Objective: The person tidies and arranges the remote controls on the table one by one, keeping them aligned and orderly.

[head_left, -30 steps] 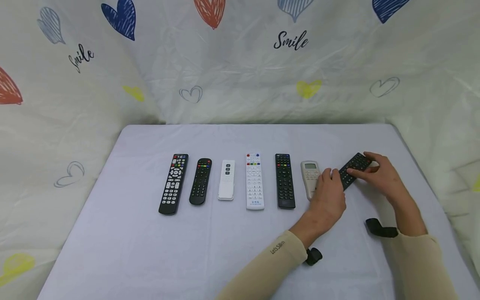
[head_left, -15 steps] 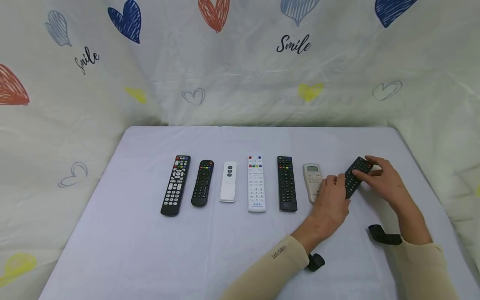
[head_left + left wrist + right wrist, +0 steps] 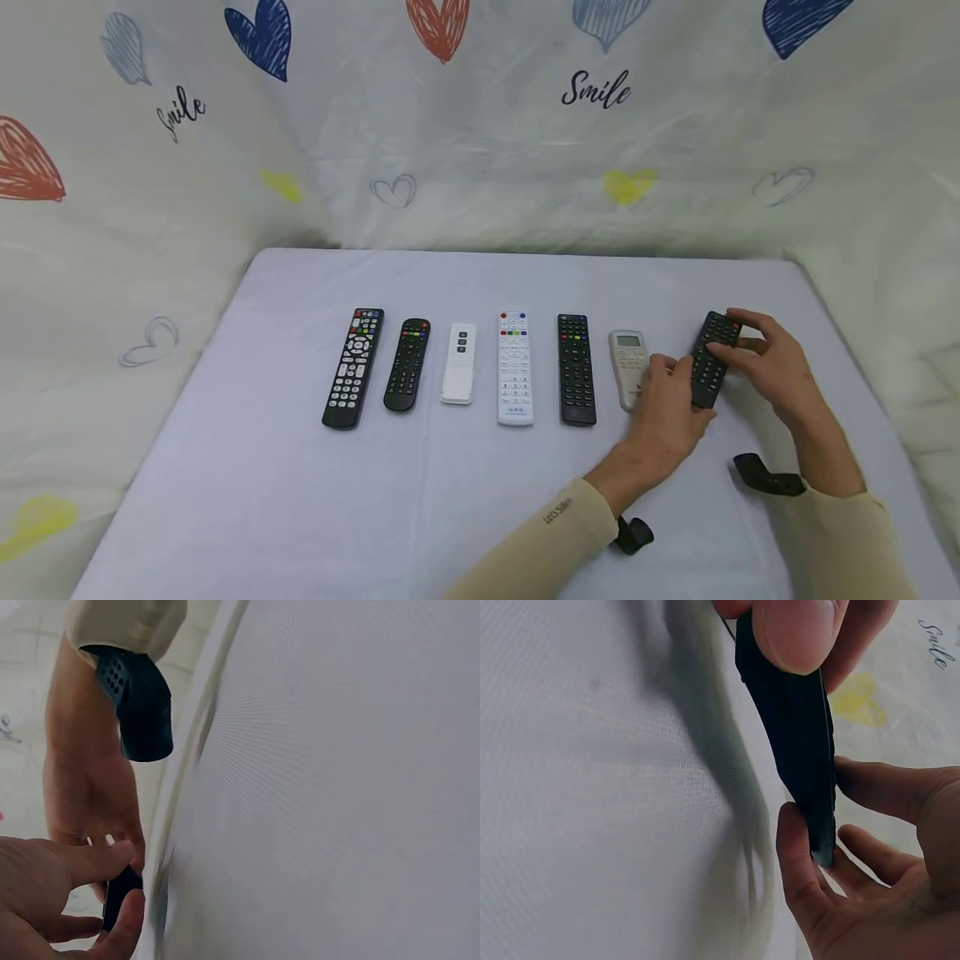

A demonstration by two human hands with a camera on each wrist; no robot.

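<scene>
Both hands hold a black remote control [image 3: 707, 371], its button side up and tilted a little. At its far end, my right hand [image 3: 772, 362] pinches it; in the right wrist view that thumb [image 3: 795, 634] presses on the dark remote [image 3: 791, 727]. My left hand [image 3: 663, 417] grips the near end, with fingers on both faces in the right wrist view. A gap separates the remote from the white cloth there. Just left of it lies a beige remote with a small screen [image 3: 627, 354], its lower part partly covered by my left hand.
Further left, a row continues: a black remote [image 3: 576, 367], a white many-buttoned remote [image 3: 515, 371], a small white remote [image 3: 458, 367], a short black remote [image 3: 407, 367] and a long black remote [image 3: 352, 371]. All lie on the white-covered table [image 3: 300, 517]. A printed curtain [image 3: 480, 125] hangs behind.
The held remote has turned from a diagonal slant to nearly in line with the others. My left hand has come slightly nearer with its lower end. The head view has shifted a little.
</scene>
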